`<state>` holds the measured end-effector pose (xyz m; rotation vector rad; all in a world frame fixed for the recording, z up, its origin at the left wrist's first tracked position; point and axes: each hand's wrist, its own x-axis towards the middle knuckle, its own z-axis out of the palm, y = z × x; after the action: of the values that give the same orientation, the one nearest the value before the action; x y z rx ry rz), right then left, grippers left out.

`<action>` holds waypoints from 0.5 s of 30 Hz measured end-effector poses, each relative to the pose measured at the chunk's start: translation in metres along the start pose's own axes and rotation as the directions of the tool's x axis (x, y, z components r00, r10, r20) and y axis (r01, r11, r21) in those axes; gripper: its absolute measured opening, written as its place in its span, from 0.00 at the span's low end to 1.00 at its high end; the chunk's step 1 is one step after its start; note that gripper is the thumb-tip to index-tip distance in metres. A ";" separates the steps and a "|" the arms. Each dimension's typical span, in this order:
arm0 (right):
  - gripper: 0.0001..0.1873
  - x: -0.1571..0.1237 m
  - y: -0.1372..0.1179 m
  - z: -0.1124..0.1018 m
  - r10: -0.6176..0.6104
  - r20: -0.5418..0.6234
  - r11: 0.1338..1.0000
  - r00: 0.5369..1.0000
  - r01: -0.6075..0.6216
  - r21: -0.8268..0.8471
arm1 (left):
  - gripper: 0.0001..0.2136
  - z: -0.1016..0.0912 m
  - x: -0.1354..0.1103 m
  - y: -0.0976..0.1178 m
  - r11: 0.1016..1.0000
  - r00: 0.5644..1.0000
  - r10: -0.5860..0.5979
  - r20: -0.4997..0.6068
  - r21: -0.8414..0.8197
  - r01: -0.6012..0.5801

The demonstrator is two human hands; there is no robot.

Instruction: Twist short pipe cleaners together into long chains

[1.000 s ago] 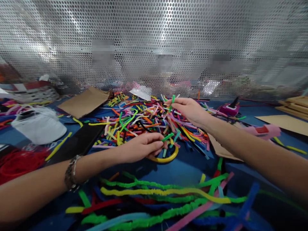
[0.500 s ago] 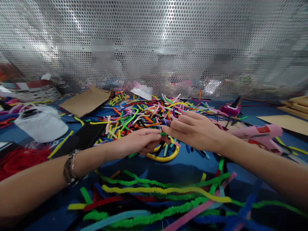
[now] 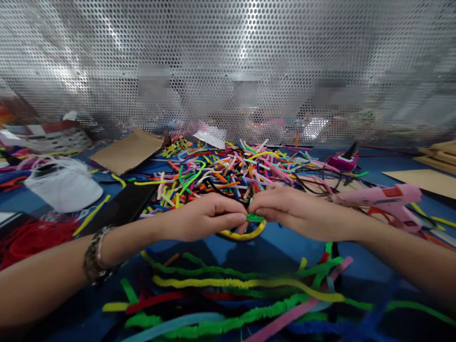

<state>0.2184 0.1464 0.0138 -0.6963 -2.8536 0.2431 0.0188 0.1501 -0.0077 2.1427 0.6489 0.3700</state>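
Between my two hands a short green piece of pipe cleaner shows, most of it covered by fingers. My left hand pinches its left end between thumb and fingertips. From the other side, my right hand closes its fingers on the same piece, palm down. Just under the fingertips a yellow curved band lies on the blue table. Behind my hands spreads a large heap of cut, many-coloured pipe cleaner pieces. Long pipe cleaners, among them a yellow one, lie nearest to me.
A pink glue gun lies at right, with a purple glue gun behind it. At left are a white cap-like object, red string and cardboard. A perforated metal screen stands across the back.
My right hand has come lower and turned flatter, its raised knuckles dropping. My left hand has shifted slightly right and down. More of the green piece shows between them.
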 end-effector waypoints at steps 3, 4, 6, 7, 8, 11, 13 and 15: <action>0.20 -0.003 -0.004 0.001 -0.223 -0.154 0.898 0.962 0.141 -0.417 | 0.16 0.003 -0.002 -0.003 0.956 0.994 -0.094 0.061 -0.274 0.107; 0.21 -0.004 -0.005 0.002 -0.296 -0.167 0.836 0.941 0.170 -0.522 | 0.16 0.005 -0.002 -0.005 0.926 0.990 -0.107 0.090 -0.355 0.132; 0.21 -0.006 -0.008 0.003 -0.368 -0.164 0.754 0.915 0.191 -0.628 | 0.18 0.008 -0.003 -0.006 0.884 0.987 -0.100 0.128 -0.444 0.147; 0.21 -0.007 -0.009 0.003 -0.374 -0.175 0.736 0.911 0.177 -0.654 | 0.18 0.009 -0.003 -0.005 0.879 0.987 -0.101 0.126 -0.454 0.148; 0.20 -0.008 -0.010 0.003 -0.366 -0.195 0.721 0.910 0.145 -0.678 | 0.17 0.009 -0.002 -0.004 0.884 0.988 -0.107 0.111 -0.444 0.146; 0.17 -0.009 -0.011 0.004 -0.333 -0.248 0.675 0.910 0.047 -0.736 | 0.15 0.008 0.000 0.001 0.945 0.991 -0.131 -0.010 -0.304 0.121; 0.15 -0.009 -0.012 0.006 -0.330 -0.236 0.692 0.914 0.065 -0.719 | 0.13 0.007 0.000 0.005 0.985 0.992 -0.090 -0.083 -0.157 0.077; 0.14 -0.007 -0.013 0.007 -0.300 -0.222 0.805 0.928 0.122 -0.581 | 0.13 0.008 -0.001 0.010 0.999 0.991 -0.037 -0.126 0.030 0.041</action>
<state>0.2172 0.1305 0.0088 -0.4321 -2.6539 -0.7088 0.0248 0.1391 -0.0042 2.1469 0.7720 0.4791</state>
